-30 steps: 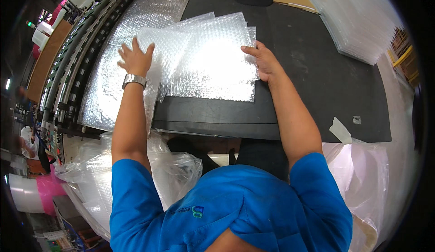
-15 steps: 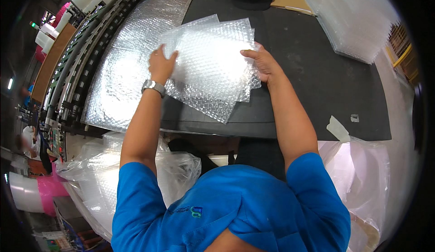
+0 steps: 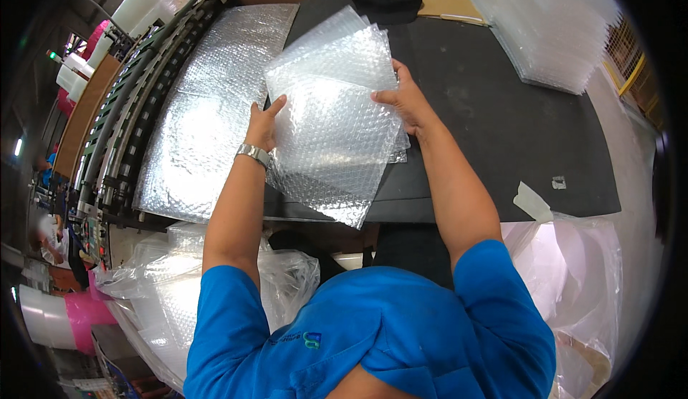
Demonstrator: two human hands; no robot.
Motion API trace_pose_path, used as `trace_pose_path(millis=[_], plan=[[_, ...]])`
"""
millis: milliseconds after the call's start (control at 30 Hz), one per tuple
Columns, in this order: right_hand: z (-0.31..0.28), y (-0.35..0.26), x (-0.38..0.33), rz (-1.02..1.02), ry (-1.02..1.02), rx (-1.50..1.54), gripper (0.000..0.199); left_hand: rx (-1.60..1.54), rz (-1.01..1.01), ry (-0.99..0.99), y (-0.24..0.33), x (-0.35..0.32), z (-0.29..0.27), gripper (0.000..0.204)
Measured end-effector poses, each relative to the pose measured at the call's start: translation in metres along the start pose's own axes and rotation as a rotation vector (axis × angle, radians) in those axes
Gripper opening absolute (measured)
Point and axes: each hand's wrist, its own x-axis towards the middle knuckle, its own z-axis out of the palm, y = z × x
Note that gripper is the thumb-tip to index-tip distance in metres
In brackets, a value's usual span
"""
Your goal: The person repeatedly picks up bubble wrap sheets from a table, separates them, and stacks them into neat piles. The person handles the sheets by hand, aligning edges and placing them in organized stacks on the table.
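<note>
Between my two hands is a fanned stack of clear bubble wrap sheets (image 3: 333, 123), raised over the dark work table and with corners sticking out at several angles. My left hand (image 3: 264, 122), with a metal watch on its wrist, grips the stack's left edge, thumb on top and the other fingers partly hidden. At the right edge, my right hand (image 3: 405, 100) pinches the sheets, thumb on top and the fingers behind them. A long silvery bubble wrap sheet (image 3: 208, 112) lies on the table left of the stack.
A machine with long rollers (image 3: 136, 105) runs along the table's left side. On the back right stands a tall stack of clear bubble wrap (image 3: 548, 30). A black cap (image 3: 387, 5) and brown cardboard (image 3: 448, 3) lie at the back. Plastic bags (image 3: 566, 277) hang below the front edge.
The stack has come a little nearer to me, and its sheets have shifted and turned against each other. My left hand has moved down along the left edge.
</note>
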Motion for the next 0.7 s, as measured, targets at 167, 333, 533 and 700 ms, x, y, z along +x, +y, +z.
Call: trace_pose_path(millis=[167, 333, 533, 700], plan=[[0.014, -0.018, -0.012, -0.419, -0.131, -0.194, 0.071, -0.178, -0.007, -0.271, 0.006, -0.005, -0.043, 0.095], [0.024, -0.076, -0.038, -0.839, -0.102, -0.196, 0.09, -0.071, 0.827, -0.11, 0.078, -0.084, -0.024, 0.093], [-0.009, -0.101, -0.057, -0.535, -0.208, -0.324, 0.106, -0.152, 0.876, -0.224, 0.059, -0.103, -0.025, 0.086], [-0.037, -0.054, -0.067, -0.353, -0.089, -0.487, 0.083, 0.264, 0.887, -0.084, 0.006, -0.096, -0.011, 0.05]])
